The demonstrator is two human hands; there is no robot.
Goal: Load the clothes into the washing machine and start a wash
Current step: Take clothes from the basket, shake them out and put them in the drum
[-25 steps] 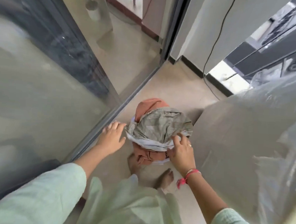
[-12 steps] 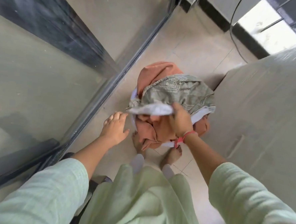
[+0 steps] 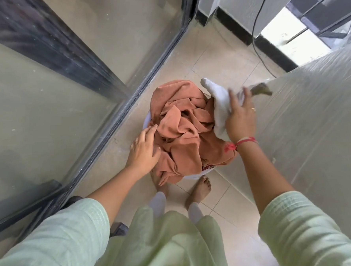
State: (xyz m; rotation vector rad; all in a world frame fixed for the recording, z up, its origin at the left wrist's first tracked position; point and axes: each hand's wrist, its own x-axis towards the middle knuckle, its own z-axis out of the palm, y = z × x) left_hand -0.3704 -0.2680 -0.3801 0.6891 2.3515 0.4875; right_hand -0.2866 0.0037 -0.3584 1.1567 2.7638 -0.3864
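A white tub (image 3: 147,120) on the floor is heaped with orange-brown cloth (image 3: 181,131). My right hand (image 3: 240,116) grips a bunched white and grey-green garment (image 3: 218,100), lifted above the tub's right side and close to the plastic-covered washing machine (image 3: 314,125). A grey-green corner of that garment pokes out past my fingers. My left hand (image 3: 143,149) rests with relaxed fingers on the left edge of the orange pile. The machine's lid and controls are out of sight.
A glass sliding door with a dark frame (image 3: 132,89) runs along the left. My bare feet (image 3: 200,188) stand just behind the tub. A black cable (image 3: 256,39) hangs down the wall at the back right.
My right hand has pulled the grey-green and white garment off the pile and swung it right toward the machine, baring the orange cloth. My left hand moved onto the pile's left edge.
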